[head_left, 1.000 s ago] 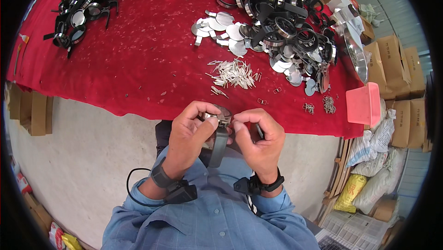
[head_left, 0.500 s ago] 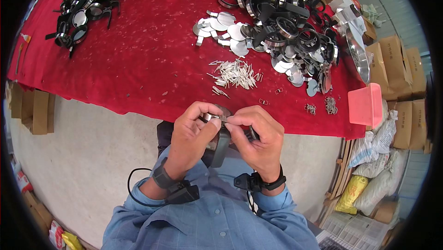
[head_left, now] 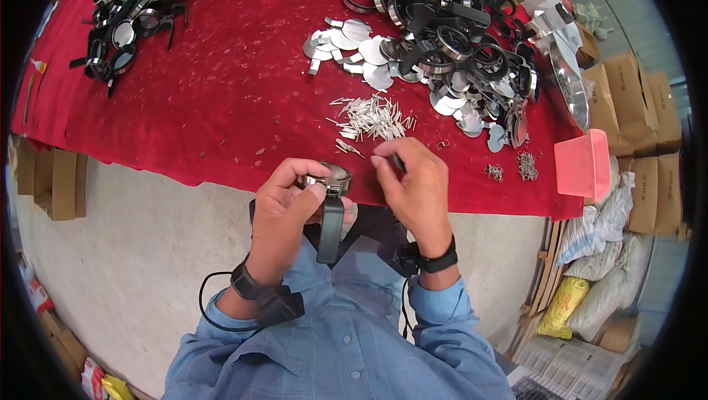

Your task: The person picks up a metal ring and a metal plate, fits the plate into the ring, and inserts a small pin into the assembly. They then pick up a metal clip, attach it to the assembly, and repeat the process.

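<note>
My left hand [head_left: 284, 197] grips a metal-rimmed round lid with a black handle [head_left: 332, 226]. The lid's round top sits between thumb and fingers, and the handle points down toward my lap. Apart from it, my right hand [head_left: 417, 186] is over the table's front edge, fingers curled round a dark object mostly hidden in the palm. Its fingertips are just below a heap of thin metal pins [head_left: 376, 118]. A small wire clip [head_left: 442, 145] lies by its knuckles. Two small piles of wire clips [head_left: 526, 166] lie farther right.
Black handled rings [head_left: 453, 42] and flat silver discs [head_left: 376, 75] are heaped at the back right. More assembled-looking lids [head_left: 124, 31] lie at the far left. A pink plastic box [head_left: 581, 164] stands at the red cloth's [head_left: 221, 90] right edge, near a metal bowl [head_left: 569, 86] and cartons [head_left: 627, 97].
My hands have come apart. The left moved slightly left with the lid, while the right left it and moved up and right toward the pins.
</note>
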A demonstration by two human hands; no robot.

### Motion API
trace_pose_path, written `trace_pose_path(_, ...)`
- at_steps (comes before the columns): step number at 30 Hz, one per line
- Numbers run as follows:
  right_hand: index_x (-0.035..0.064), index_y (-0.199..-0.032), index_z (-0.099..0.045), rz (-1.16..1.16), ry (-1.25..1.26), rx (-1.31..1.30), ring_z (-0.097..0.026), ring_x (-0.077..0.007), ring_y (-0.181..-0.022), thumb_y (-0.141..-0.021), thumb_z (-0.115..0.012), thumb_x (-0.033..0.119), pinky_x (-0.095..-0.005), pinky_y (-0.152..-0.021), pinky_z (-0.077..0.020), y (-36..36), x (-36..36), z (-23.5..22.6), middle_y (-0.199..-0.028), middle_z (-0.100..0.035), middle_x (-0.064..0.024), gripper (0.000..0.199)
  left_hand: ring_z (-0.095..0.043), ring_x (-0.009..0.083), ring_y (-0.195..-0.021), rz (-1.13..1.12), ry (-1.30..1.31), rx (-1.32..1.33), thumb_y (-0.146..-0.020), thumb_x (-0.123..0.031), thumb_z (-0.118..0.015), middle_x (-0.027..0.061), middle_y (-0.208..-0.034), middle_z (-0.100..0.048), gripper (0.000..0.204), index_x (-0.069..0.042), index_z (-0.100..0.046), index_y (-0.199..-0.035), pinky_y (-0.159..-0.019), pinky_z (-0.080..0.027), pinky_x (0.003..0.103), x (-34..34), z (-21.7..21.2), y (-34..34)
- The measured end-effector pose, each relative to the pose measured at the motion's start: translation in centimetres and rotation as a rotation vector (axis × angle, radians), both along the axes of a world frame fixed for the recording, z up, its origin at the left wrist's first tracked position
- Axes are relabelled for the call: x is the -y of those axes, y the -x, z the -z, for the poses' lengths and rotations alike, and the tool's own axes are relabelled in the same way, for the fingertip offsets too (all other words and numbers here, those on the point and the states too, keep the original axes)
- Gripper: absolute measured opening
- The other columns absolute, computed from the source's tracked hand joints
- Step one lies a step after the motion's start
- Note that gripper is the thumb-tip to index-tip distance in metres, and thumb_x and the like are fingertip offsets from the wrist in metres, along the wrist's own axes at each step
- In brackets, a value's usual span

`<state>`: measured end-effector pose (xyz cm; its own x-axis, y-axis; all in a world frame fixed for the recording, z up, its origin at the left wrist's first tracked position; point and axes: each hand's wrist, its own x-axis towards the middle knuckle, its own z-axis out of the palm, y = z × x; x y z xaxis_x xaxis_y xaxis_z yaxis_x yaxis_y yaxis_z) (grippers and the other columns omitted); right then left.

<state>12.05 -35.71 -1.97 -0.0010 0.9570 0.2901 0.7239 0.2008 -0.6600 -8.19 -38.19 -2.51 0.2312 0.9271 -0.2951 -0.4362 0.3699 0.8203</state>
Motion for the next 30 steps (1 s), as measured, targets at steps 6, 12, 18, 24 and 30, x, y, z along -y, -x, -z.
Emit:
trace_pose_path(6, 0.0047, -0.089, -0.067, -0.028, 0.08, 0.224, -0.069, -0.0346, -0.075, -0.085, -0.076, 0.013, -0.0451, -0.063, -0.054, 1.0, -1.5, 1.5, -0.083, -0.068, -0.0132, 0.012, -0.076, 0.0272, -0.088, -0.035, 0.002, -0.024, -0.1, -0.008, -0.052, 0.0204, -0.111, -0.069, 0.022, 0.001, -0.057, -0.118, -0.075, -0.068, 0.041, 0.1, -0.3, 0.4)
trace_pose_path(12, 0.0039, -0.09, -0.07, -0.031, 0.188, 0.333, -0.07, -0.038, -0.081, -0.086, -0.072, 0.013, -0.0479, -0.069, -0.054, 0.8, -1.6, 1.5, -0.085, -0.071, -0.0161, 0.01, -0.076, 0.027, -0.088, -0.022, -0.007, -0.021, -0.1, -0.009, -0.052, 0.0197, -0.111, -0.069, 0.022, 0.001, -0.057, -0.119, -0.076, -0.067, 0.041, 0.0, -0.1, 0.4)
trace_pose_path(18, 0.0035, -0.09, -0.068, -0.088, 0.2, 0.343, -0.069, -0.0384, -0.08, -0.085, -0.071, 0.013, -0.0483, -0.068, -0.0542, 0.3, -0.8, 1.2, -0.086, -0.071, -0.0162, 0.011, -0.076, 0.0268, -0.089, -0.017, -0.024, -0.011, -0.1, -0.01, -0.052, 0.0196, -0.111, -0.069, 0.023, 0.001, -0.057, -0.119, -0.077, -0.067, 0.041, 0.0, -0.1, 0.5)
trace_pose_path(24, 0.002, -0.091, -0.062, -0.122, 0.154, 0.443, -0.069, -0.0386, -0.074, -0.084, -0.073, 0.013, -0.0476, -0.065, -0.0549, 0.6, -0.1, 1.6, -0.087, -0.067, -0.0171, 0.017, -0.075, 0.0243, -0.093, 0.018, -0.042, 0.03, -0.098, -0.005, -0.055, 0.015, -0.11, -0.066, 0.024, 0.0, -0.056, -0.121, -0.081, -0.066, 0.04, 0.1, 0.1, 0.7)
trace_pose_path(30, 0.0014, -0.092, -0.058, -0.036, 0.07, 0.225, -0.068, -0.0385, -0.073, -0.083, -0.073, 0.007, -0.0462, -0.063, -0.0543, 0.4, 1.0, 1.5, -0.088, -0.065, -0.0175, 0.018, -0.073, 0.0217, -0.092, 0.001, -0.05, 0.027, -0.095, -0.002, -0.057, 0.0137, -0.11, -0.066, 0.026, -0.001, -0.055, -0.121, -0.078, -0.064, 0.037, 0.3, 0.2, 0.6)
